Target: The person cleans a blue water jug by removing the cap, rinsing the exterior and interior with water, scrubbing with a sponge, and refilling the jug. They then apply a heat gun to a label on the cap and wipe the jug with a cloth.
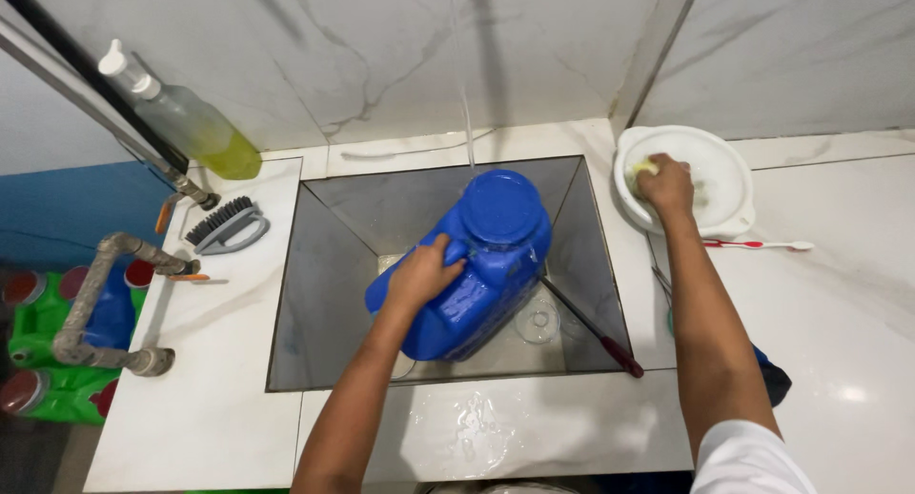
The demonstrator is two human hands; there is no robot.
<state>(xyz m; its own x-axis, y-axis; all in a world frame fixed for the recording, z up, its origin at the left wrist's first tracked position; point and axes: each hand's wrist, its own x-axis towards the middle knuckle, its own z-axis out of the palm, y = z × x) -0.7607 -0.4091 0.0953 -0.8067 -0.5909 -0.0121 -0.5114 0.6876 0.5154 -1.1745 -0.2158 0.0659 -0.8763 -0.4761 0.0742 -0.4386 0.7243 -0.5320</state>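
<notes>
Left hand clasps the handle of a blue jug lying tilted in the sink, long axis near-left to far-right, flat end far. Right hand, fingers curled on a yellow sponge in the white bowl; sponge mostly hidden.

Jug in sink, brush left, bowl right, toothbrush before bowl.
</notes>
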